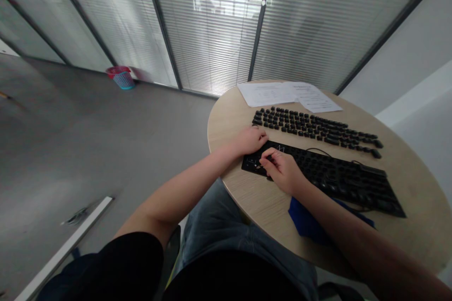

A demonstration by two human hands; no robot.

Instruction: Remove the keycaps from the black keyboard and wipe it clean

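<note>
A black keyboard (339, 176) lies at a slant on the round table, and bare dark patches show at its left end. My left hand (251, 140) rests at the keyboard's far left corner, its fingers curled against the edge. Over the same end, my right hand (280, 167) is closed in a pinch. What its fingertips hold is too small and hidden to name. Thin pale lines show just beyond the right fingers. Behind the keyboard, loose black keycaps (307, 124) are laid out in several rows. A blue cloth (307, 221) lies partly under my right forearm.
Printed sheets of paper (270, 94) lie at the far side of the wooden table (226, 122). A black cable (319, 150) loops behind the keyboard. A red and blue basket (123, 79) stands on the floor by the glass partition with blinds.
</note>
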